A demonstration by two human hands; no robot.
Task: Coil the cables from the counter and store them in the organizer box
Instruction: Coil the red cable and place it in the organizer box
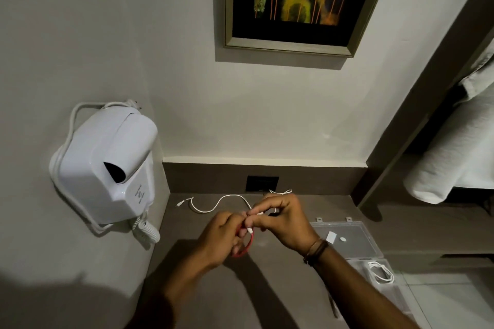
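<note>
Two hands meet above the surface point(267, 288). Our left hand point(217, 239) grips a red cable point(244, 250); right hand point(284, 218) fingers point(260, 208) pinch its white plug point(250, 230).

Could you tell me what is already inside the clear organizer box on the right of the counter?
One coiled white cable lies in a compartment of the organizer box. The right forearm covers the box's left part, so anything stored there is hidden.

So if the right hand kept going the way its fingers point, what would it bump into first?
The right hand points left, toward the left hand, which holds the red cable. It would likely meet that hand's fingers first; they look nearly touching already, though depth is unclear.
</note>
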